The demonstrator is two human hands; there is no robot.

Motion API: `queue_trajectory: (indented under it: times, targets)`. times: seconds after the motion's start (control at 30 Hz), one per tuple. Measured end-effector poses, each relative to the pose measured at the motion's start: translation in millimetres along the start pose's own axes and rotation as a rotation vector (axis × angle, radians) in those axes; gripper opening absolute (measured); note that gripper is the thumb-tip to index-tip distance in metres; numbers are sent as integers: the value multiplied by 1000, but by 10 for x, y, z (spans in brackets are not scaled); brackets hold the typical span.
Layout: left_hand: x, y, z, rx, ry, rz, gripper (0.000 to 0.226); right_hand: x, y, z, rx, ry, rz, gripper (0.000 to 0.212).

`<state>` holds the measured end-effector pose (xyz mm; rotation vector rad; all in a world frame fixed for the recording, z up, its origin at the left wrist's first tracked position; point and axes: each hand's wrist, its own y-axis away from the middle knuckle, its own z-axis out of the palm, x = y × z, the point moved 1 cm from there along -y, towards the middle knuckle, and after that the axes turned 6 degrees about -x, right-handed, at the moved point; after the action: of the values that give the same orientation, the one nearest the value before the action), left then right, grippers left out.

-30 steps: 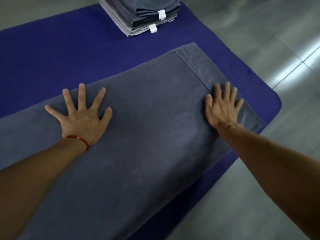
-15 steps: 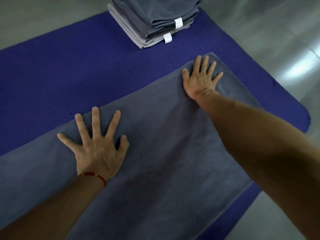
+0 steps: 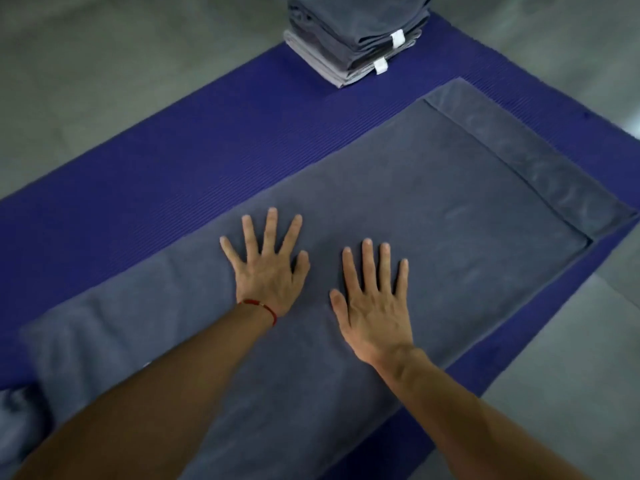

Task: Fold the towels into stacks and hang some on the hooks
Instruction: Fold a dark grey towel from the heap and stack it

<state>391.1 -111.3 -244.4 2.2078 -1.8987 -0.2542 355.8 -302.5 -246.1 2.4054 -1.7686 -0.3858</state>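
A large grey towel (image 3: 433, 209) lies folded lengthwise and spread flat on a purple mat (image 3: 214, 143). Its far right end shows a lower layer sticking out past the upper one. My left hand (image 3: 268, 271), with a red string on the wrist, presses flat on the towel's middle, fingers spread. Beside it, a palm's width to the right, my right hand (image 3: 375, 303) also lies flat on the towel with straight fingers. A stack of folded grey towels (image 3: 356, 36) with white tags sits at the mat's far end.
Grey tiled floor (image 3: 104, 64) surrounds the mat on every side. At the lower left the towel's near end is bunched up (image 3: 20, 420). No hooks are in view.
My right hand has slid back from the towel's far right end to the middle, beside my left hand. The left hand stays pressed flat on the towel.
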Motion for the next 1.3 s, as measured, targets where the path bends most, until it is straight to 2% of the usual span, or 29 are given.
queue_trajectory:
  times: [0.13, 0.23, 0.4, 0.5, 0.57, 0.63, 0.7, 0.87, 0.93, 1.0, 1.1, 1.17, 1.23, 1.3]
  targets:
    - [-1049, 817, 154, -71, -29, -13, 61, -675, 492, 216, -19, 4, -122, 76]
    - [-1893, 1257, 220, -132, 20, -117, 60, -1291, 856, 341, -56, 7, -265, 79]
    - [-2846, 1436, 58, -245, -142, -335, 64, -2247, 1419, 552, -144, -26, -525, 73]
    - [-3188, 1380, -16, -297, -68, -364, 59, -2548, 1640, 597, -208, -6, -685, 76]
    - [-3339, 1362, -19, -233, 91, -343, 61, -2663, 1778, 617, -250, 25, -751, 91]
    - [-3422, 1342, -13, -101, 201, -326, 62, -2719, 1883, 638, -295, 50, -754, 108]
    - [-3466, 1297, -8, -2, 273, -315, 62, -2728, 1956, 647, -284, 64, -745, 115]
    - [-3345, 1243, -173, 116, 589, -290, 40, -2710, 2110, 672, -266, 36, -753, 91]
    - [-3286, 1231, -254, 160, 657, -306, 27, -2720, 2138, 647, -250, 28, -741, 67]
    - [-3283, 1214, -298, 202, 711, -304, 25, -2706, 2140, 622, -184, -3, -745, 38]
    - [-3273, 1188, -398, 149, 910, -287, 31, -2628, 2117, 617, -116, -89, -752, 18]
    - [-3185, 1196, -498, 82, 1082, -277, 34, -2540, 2083, 636, -103, -243, -739, 12]
    - [-3086, 1188, -617, -1, 1174, -228, 34, -2446, 2011, 589, -142, -553, -661, 8]
    - [-3017, 1158, -730, -80, 1069, -135, 37, -2299, 1926, 422, -215, -821, -440, 10]
